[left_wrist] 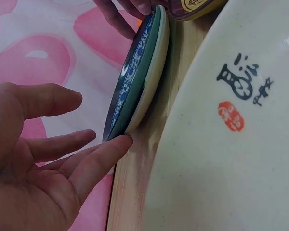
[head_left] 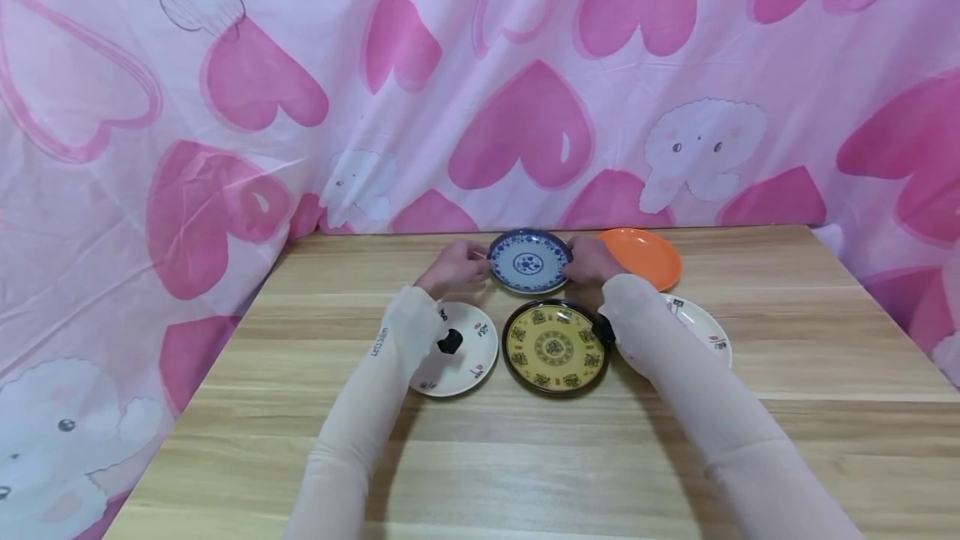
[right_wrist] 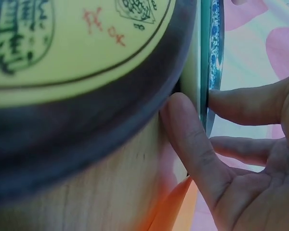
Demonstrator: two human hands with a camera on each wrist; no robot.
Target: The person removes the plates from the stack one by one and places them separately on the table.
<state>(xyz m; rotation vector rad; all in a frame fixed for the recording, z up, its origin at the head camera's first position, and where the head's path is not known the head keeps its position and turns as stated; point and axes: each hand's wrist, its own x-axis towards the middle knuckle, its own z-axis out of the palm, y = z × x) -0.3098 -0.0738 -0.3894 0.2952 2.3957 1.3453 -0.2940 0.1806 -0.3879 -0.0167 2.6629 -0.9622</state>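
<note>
A blue-and-white patterned plate (head_left: 528, 263) lies at the far side of the table, between both hands. In the left wrist view its edge (left_wrist: 131, 79) shows above green and cream rims, like a stack of plates. My left hand (head_left: 456, 267) is at the left of this stack; one fingertip touches the lower rim and the thumb stands apart. At the right, my right hand (head_left: 591, 261) pinches the stack's rim, with digits above and below it. Nearer stands a yellow plate with a dark rim (head_left: 555, 347).
A white plate with small markings (head_left: 465, 365) lies partly under the left forearm. Another white plate (head_left: 701, 327) is partly hidden by the right forearm. An orange plate (head_left: 645, 257) sits behind the right hand. A pink heart-patterned cloth (head_left: 517, 123) hangs behind the wooden table (head_left: 510, 473).
</note>
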